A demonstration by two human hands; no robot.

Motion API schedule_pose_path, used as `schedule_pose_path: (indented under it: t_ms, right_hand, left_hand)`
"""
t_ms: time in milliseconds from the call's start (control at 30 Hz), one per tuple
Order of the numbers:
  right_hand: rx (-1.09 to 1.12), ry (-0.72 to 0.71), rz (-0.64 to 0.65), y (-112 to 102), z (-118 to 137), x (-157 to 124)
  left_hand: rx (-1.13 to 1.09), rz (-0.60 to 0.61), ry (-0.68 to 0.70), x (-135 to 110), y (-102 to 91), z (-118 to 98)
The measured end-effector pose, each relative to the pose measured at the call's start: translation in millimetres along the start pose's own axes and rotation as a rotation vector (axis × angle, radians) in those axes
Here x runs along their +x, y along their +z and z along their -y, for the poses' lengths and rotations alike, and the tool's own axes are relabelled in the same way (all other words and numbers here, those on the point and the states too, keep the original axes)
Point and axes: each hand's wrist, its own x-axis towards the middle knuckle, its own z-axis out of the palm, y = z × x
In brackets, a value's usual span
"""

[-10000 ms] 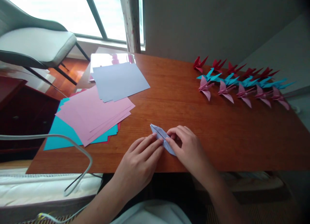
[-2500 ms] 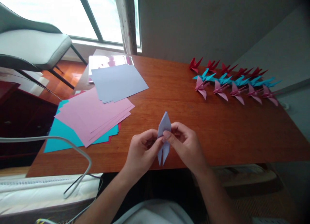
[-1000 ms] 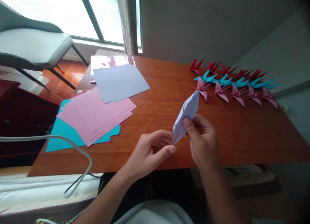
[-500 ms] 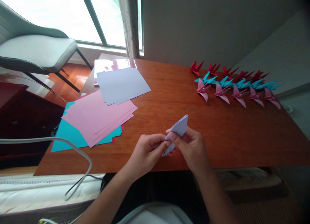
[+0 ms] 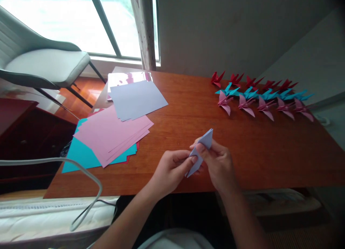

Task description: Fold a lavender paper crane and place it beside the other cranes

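A folded piece of pale lavender paper (image 5: 206,139), narrow and pointed at its far end, is held above the table's near edge. My left hand (image 5: 172,171) pinches its left side near the lower part, thumb on top. My right hand (image 5: 219,162) grips it from the right, thumb pressed on the upper face and fingers behind. Both hands are closed on the same paper. The fingers behind the paper are partly hidden.
On the wooden table (image 5: 172,130), lavender sheets (image 5: 138,100), pink sheets (image 5: 113,130) and blue sheets (image 5: 81,157) overlap at left. Rows of red cranes (image 5: 217,79), blue cranes (image 5: 249,93) and pink cranes (image 5: 224,102) stand at right. A white cable (image 5: 94,179) crosses the near left; a chair (image 5: 48,64) stands beyond.
Both hands and the folded paper have shifted slightly right in the view. The paper stays gripped by both hands, its tilt little changed. The camera view has moved slightly.
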Motion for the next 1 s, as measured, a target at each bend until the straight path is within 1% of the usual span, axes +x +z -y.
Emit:
schedule_pose_path:
  t_ms: [100, 133, 200, 300, 400, 567, 800, 1000]
  right_hand:
    - [0.008, -0.162, -0.242, -4, -1, 5]
    - [0.000, -0.200, -0.296, -5, -1, 6]
    - [-0.034, -0.252, -0.358, -6, 0, 7]
    - [-0.083, -0.314, -0.406, -6, 0, 4]
    - [-0.101, -0.355, -0.392, -7, -1, 2]
    - [-0.121, -0.327, -0.266, -11, -1, 0]
    - [-0.192, -0.261, -0.192, -16, -4, 1]
    - [-0.076, -0.247, -0.190, -13, -5, -1]
  left_hand:
    - [0.097, -0.030, 0.022, -1, 5.6, 1]
    - [0.130, -0.041, 0.038, -2, 6.7, 1]
    - [0.176, -0.053, 0.069, -2, 7.8, 0]
    - [0.231, -0.069, 0.099, -2, 8.3, 1]
    - [0.298, -0.087, 0.112, -1, 9.2, 3]
    - [0.370, -0.068, 0.132, -1, 11.3, 6]
    - [0.346, -0.064, 0.109, -1, 11.2, 7]
    - [0.203, -0.043, 0.072, -1, 9.5, 3]
